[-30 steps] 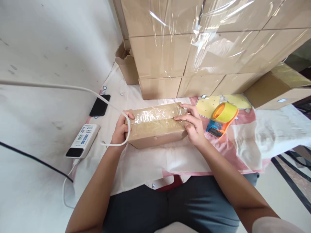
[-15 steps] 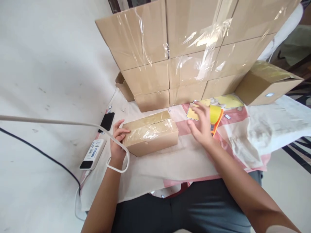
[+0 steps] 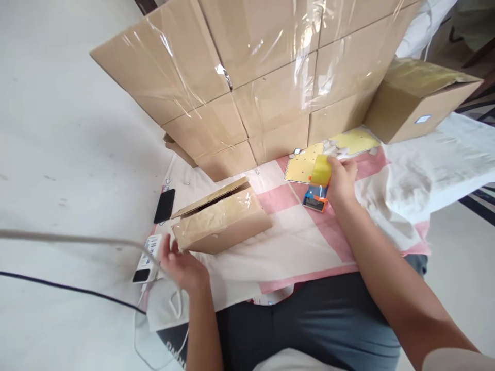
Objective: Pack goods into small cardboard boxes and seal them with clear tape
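Note:
A small cardboard box (image 3: 226, 221) with shiny tape on it lies on the cloth-covered table, and a dark gap shows along its top flap. At its left end is my left hand (image 3: 185, 267), palm partly up and somewhat blurred. Its fingers are loosely bent and apart, close to the box corner, holding nothing; whether they touch the corner I cannot tell. My right hand (image 3: 342, 180) is closed on a tape dispenser (image 3: 317, 191), orange and blue with a yellow roll of tape. The dispenser's toothed end points down toward the table.
A wall of taped cardboard boxes (image 3: 270, 77) stands behind. Another box (image 3: 410, 103) sits at the right. A black phone (image 3: 164, 206) and a white power strip (image 3: 149, 257) lie along the left edge. A pale cable (image 3: 96, 238) crosses in front of my left hand.
My right hand has taken hold of the tape dispenser and turned it. My left hand has let go of the box and dropped lower. The box's top flap now stands slightly raised.

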`<state>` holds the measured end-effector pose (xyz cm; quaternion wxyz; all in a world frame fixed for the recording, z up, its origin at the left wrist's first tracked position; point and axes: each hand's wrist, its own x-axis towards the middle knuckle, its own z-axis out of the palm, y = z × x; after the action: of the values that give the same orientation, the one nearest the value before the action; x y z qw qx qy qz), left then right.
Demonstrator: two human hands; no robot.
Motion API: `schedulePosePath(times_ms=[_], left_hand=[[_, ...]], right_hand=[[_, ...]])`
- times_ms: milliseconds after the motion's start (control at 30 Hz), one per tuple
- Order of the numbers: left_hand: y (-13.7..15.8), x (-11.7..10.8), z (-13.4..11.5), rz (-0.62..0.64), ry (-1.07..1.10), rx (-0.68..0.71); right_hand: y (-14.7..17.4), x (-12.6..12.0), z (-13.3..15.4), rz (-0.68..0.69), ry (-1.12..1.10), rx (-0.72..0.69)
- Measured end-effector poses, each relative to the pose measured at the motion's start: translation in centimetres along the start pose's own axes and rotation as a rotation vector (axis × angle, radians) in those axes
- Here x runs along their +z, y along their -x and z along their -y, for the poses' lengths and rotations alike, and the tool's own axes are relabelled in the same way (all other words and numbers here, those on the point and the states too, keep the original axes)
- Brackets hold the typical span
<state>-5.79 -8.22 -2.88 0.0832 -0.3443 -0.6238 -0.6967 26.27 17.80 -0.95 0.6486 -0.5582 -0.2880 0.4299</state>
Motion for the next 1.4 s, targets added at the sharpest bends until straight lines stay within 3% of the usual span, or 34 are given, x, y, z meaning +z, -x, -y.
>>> schedulePosePath(times_ms=[100,233,400,467,567,767,867,967,1200,1400], left_hand=[[5.8,-0.5,-1.0,-0.034,-0.053,0.068],[10.7,1.5,-3.9,0.282,-0.112,0.143],[10.8,7.7,-7.2,0.733,-0.189,0.15],[10.1,9.7,-7.6,0.803,-0.237,0.122],[9.6,10.9,-7.7,0.837,-0.249,0.132],[10.2,10.5,-8.2,0.673,-0.151,0.166],[10.0,10.7,-8.8,0.671,-0.125,0.18],[9.5,11.1,-9.4,0.696,-0.143,0.206],[8.4,11.5,-10.9,0.679,-0.225,0.529],[8.3,11.5,-11.0,0.657,-0.181,0.633]], right_hand=[[1.4,0.1,0.2,0.206,0.121,-0.077],[3.1,0.4,-0.1,0.436,0.166,-0.112],[5.0,1.0,-1.9,0.811,0.239,-0.22],[5.9,1.2,-2.3,0.895,0.231,-0.33],[7.0,1.4,-2.1,0.906,0.192,-0.436],[7.5,1.3,0.4,0.75,-0.019,-0.323],[7.4,1.1,1.1,0.689,-0.075,-0.284],[7.5,1.0,1.2,0.717,-0.079,-0.27],[8.5,1.2,1.5,0.703,-0.103,-0.267],[8.4,1.0,2.3,0.66,-0.14,-0.236]])
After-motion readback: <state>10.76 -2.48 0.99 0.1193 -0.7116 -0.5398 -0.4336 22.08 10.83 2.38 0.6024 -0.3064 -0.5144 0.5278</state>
